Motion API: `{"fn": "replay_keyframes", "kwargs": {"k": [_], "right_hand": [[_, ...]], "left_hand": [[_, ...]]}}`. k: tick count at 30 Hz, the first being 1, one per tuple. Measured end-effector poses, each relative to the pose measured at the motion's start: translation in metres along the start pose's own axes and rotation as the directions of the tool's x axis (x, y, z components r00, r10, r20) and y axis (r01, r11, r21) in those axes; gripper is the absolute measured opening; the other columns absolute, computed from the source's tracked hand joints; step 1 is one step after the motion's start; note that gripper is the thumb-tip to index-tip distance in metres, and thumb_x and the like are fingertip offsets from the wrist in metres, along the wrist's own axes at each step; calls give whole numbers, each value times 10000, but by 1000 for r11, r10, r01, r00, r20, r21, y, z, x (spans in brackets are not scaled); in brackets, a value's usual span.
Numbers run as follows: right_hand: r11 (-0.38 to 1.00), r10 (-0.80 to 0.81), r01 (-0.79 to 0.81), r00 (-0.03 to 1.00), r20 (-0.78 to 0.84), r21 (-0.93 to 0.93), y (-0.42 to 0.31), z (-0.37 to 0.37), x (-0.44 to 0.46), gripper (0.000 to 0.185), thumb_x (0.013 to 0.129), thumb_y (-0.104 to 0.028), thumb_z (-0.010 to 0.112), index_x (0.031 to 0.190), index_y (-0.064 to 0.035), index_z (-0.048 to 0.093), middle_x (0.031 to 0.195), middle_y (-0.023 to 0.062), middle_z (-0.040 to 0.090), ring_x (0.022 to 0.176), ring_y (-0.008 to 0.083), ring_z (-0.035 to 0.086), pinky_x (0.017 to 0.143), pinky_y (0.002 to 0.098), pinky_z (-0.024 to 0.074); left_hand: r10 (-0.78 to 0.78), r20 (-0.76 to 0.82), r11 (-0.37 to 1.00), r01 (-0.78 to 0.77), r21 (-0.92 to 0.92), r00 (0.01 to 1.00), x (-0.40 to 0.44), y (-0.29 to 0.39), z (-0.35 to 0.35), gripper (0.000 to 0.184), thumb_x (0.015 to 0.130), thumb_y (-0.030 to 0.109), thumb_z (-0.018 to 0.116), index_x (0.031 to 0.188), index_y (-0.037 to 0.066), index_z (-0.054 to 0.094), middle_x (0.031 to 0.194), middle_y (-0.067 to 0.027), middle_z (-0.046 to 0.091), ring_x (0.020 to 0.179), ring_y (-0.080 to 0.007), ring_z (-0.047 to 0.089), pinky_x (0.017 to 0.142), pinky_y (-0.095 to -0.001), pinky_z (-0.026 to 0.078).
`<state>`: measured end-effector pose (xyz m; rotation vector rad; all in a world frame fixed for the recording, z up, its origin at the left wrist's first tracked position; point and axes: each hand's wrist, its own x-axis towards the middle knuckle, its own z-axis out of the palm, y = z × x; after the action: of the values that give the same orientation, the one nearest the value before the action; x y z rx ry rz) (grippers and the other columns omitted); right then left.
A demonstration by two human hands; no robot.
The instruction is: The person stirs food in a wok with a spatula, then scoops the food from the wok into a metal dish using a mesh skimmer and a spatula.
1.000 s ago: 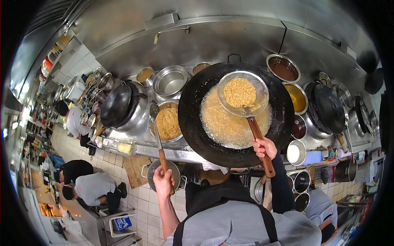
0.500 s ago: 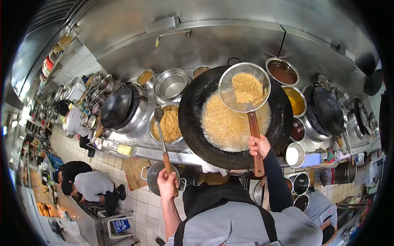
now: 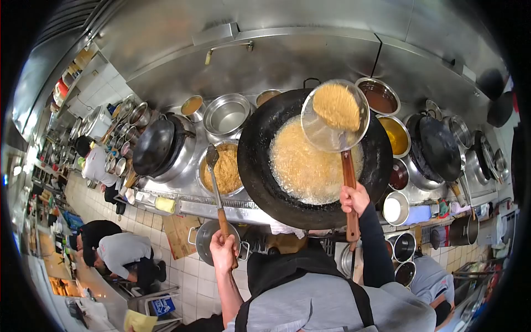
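My right hand (image 3: 354, 199) is closed round the wooden handle of a round mesh strainer (image 3: 326, 138), raised over the far right part of a big black wok (image 3: 257, 182). A clump of golden fried crumbs (image 3: 336, 107) lies toward the strainer's far side. Pale bubbling oil (image 3: 301, 166) foams in the wok below. My left hand (image 3: 224, 250) grips the wooden handle of a metal ladle (image 3: 216, 185). The ladle's head is over a metal bowl heaped with golden crumbs (image 3: 225, 171), left of the wok; whether it touches them I cannot tell.
An empty-looking metal basin (image 3: 225, 117) stands behind the crumb bowl. Pots of brown sauce (image 3: 379, 99) and yellow liquid (image 3: 394, 135) crowd the wok's right. More woks (image 3: 155, 146) flank it. A lidded pot (image 3: 207, 249) sits below my left hand. Other people (image 3: 124, 254) bend at a counter lower left.
The strainer has moved slightly right, and the crumbs in it have shifted toward its far rim. My left hand and the ladle have hardly moved. A yellow item has appeared at lower left.
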<state>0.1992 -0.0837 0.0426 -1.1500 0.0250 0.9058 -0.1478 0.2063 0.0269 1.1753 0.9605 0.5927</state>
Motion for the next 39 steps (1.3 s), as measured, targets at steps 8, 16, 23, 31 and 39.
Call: {"fn": "replay_keyframes", "kwargs": {"k": [8, 16, 23, 31, 39], "right_hand": [[960, 137, -173, 976, 167, 221, 5, -15, -7, 101, 1021, -130, 563, 1066, -72, 493, 728, -21, 441, 494, 64, 376, 395, 261, 319], [991, -31, 9, 986, -163, -134, -1, -3, -10, 128, 1012, -95, 537, 1120, -101, 467, 741, -1, 454, 485, 67, 371, 383, 262, 302], [907, 191, -267, 950, 249, 325, 16, -35, 13, 136, 1011, -147, 589, 1068, -58, 503, 729, -28, 412, 515, 57, 368, 415, 246, 311], [992, -92, 84, 992, -85, -92, -4, -6, -19, 170, 1023, -112, 537, 1178, -122, 466, 730, -5, 458, 456, 69, 375, 372, 264, 321], [929, 131, -180, 977, 165, 323, 6, -20, 13, 107, 1033, -143, 555, 1076, -52, 521, 718, -25, 412, 490, 64, 363, 397, 252, 307]], "left_hand": [[-1, -13, 1000, 1, -2, 1000, -3, 0, 2, 330, 929, 6, 642, 1226, -56, 512, 749, -41, 572, 534, -104, 525, 417, -250, 428], [1, 18, 1000, -2, 21, 1000, 4, 4, 2, 343, 931, 17, 650, 1237, -56, 512, 733, -33, 568, 534, -104, 523, 421, -254, 428], [4, 4, 1000, -4, -10, 1000, 5, 4, 4, 355, 937, -12, 623, 1258, -58, 477, 689, -33, 539, 484, -94, 480, 402, -247, 397], [0, 18, 999, -1, 33, 1000, 19, 6, -1, 323, 933, 4, 645, 1225, -48, 518, 714, -30, 559, 511, -99, 509, 415, -250, 421], [5, 33, 1000, -5, -11, 999, 21, 12, -2, 322, 936, 0, 642, 1223, -52, 506, 727, -30, 561, 529, -100, 518, 415, -249, 427]]}}
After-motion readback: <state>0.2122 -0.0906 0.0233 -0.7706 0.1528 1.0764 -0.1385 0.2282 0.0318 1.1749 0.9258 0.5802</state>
